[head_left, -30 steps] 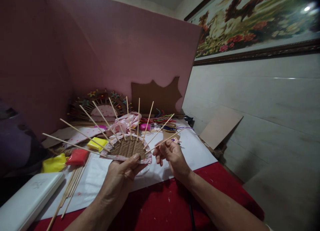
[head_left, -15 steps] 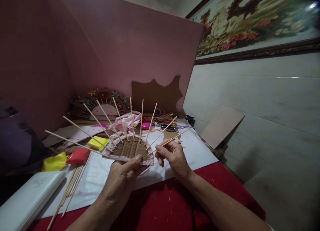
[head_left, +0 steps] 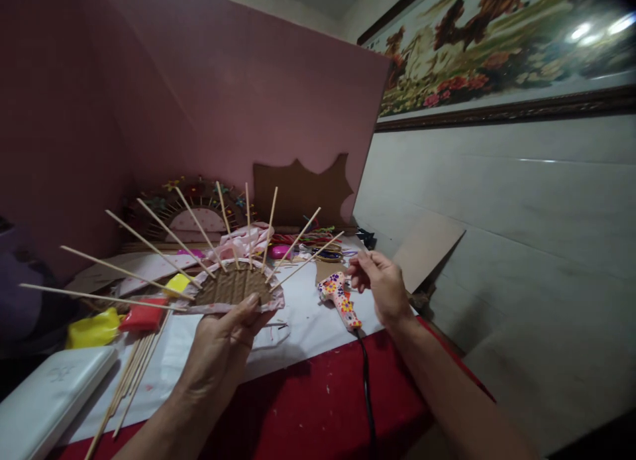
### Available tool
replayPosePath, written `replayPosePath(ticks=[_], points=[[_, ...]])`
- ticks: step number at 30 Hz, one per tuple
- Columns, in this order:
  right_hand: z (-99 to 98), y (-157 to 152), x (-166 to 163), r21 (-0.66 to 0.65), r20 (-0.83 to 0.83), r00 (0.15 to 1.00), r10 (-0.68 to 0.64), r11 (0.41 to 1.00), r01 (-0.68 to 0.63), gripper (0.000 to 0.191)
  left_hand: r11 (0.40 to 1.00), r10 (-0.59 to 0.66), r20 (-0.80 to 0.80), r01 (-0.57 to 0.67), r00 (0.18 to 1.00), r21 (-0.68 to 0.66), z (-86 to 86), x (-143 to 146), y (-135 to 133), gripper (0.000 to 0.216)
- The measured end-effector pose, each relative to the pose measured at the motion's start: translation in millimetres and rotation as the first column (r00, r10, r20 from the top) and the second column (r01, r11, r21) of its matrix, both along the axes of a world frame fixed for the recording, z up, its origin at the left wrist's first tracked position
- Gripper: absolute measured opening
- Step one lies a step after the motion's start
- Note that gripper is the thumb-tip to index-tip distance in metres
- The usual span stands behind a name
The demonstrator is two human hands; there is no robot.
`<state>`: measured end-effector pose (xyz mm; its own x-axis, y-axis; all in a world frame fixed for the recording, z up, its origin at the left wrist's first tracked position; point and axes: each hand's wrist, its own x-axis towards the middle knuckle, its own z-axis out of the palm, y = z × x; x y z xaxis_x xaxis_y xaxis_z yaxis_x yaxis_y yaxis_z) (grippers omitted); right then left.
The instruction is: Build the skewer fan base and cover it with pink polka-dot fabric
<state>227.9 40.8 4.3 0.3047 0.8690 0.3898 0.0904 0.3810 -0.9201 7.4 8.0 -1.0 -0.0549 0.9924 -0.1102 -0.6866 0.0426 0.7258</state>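
Note:
My left hand [head_left: 223,337] grips a half-round piece of corrugated cardboard [head_left: 231,286] edged with pink dotted cloth, thumb on top. Several thin wooden sticks [head_left: 149,248] fan out from it like rays. My right hand [head_left: 381,281] hovers over the white sheet to the right, away from the sticks, fingers loosely curled with nothing visible in them. Just left of it lies a glue gun [head_left: 340,299] with a flowered pattern, its black cord [head_left: 366,387] running toward me.
A white sheet [head_left: 303,314] covers a red table [head_left: 308,407]. Loose sticks [head_left: 126,380], red and yellow packets [head_left: 142,314], a white box [head_left: 47,400], a finished fan piece [head_left: 189,205], cardboard scraps [head_left: 298,191] and coloured trimmings lie behind. A pink wall and a tiled wall close in.
My right hand let go of the rightmost stick and moved right, beyond the glue gun, which now shows. My left hand shifted the fan piece slightly left.

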Motion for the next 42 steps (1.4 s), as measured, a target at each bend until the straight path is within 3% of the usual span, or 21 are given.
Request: replayPosePath(ticks=[2, 3, 5, 8, 10, 15, 18, 20, 23, 25, 27, 30, 33, 42], points=[[4.4, -0.2, 16.0, -0.048, 0.397, 0.916, -0.059, 0.995, 0.085, 0.029, 1.000, 0.021, 0.026, -0.021, 0.999, 0.011, 3.4, -2.6, 2.0, 0.010], [4.0, -1.6, 19.9, -0.077, 0.494, 0.868, -0.052, 0.992, 0.103, 0.027, 0.999, 0.030, 0.035, -0.030, 0.999, 0.016, 4.8, -3.5, 2.9, 0.009], [-1.0, -6.5, 19.3, -0.166, 0.729, 0.684, -0.009, 0.968, 0.189, 0.028, 0.998, 0.051, 0.050, -0.052, 0.997, 0.023, 6.4, -4.4, 4.2, 0.007], [-14.1, -13.4, 6.4, -0.212, 0.922, 0.381, 0.064, 0.909, 0.360, 0.055, 0.997, 0.071, 0.063, -0.073, 0.995, 0.031, 5.9, -5.0, 4.5, 0.005], [-22.0, -14.8, -1.2, -0.208, 0.939, 0.337, 0.069, 0.896, 0.393, 0.059, 0.997, 0.057, 0.063, -0.060, 0.996, 0.057, 4.6, -5.6, 4.3, 0.004], [-28.6, -13.8, 1.7, -0.198, 0.909, 0.416, 0.021, 0.901, 0.387, 0.024, 0.995, 0.057, 0.070, -0.063, 0.996, 0.081, 2.6, -7.5, 4.6, 0.005], [-25.8, -20.8, 10.6, -0.167, 0.882, 0.468, -0.049, 0.898, 0.407, 0.019, 0.996, 0.057, 0.057, -0.060, 0.997, 0.063, 2.4, -8.1, 3.9, 0.006], [-23.1, -30.2, 13.7, -0.139, 0.805, 0.580, -0.128, 0.909, 0.394, 0.019, 0.997, 0.051, 0.053, -0.053, 0.997, 0.053, 2.1, -8.0, 2.5, 0.008], [-17.8, -48.7, 9.7, -0.098, 0.413, 0.885, -0.216, 0.955, 0.279, 0.011, 0.999, 0.036, 0.040, -0.038, 0.999, 0.039, 1.6, -6.7, 0.4, 0.009], [-13.1, -61.5, 1.7, -0.178, 0.132, 0.991, -0.020, 0.983, 0.044, 0.019, 0.999, 0.038, 0.039, -0.039, 0.999, 0.024, 1.2, -5.3, 0.0, 0.011], [-8.4, -72.7, -7.7, -0.262, -0.059, 0.971, 0.230, 0.935, -0.237, 0.022, 0.999, 0.045, 0.038, -0.045, 0.998, 0.015, 0.6, -4.2, 0.6, 0.013], [-3.8, -85.0, -18.1, -0.296, -0.146, 0.921, 0.361, 0.872, -0.389, 0.024, 0.999, 0.042, 0.027, -0.042, 0.999, 0.017, -1.0, -3.2, 1.4, 0.013], [-1.8, -92.4, -21.6, -0.307, -0.135, 0.905, 0.404, 0.851, -0.426, 0.032, 0.999, 0.023, 0.003, -0.023, 1.000, 0.031, -2.1, -2.3, 0.0, 0.010], [3.3, -97.1, -29.0, -0.370, 0.007, 0.933, 0.359, 0.868, -0.331, 0.031, 0.995, -0.059, -0.069, 0.065, 0.996, 0.081, 0.0, 1.5, -7.0, 0.017]])
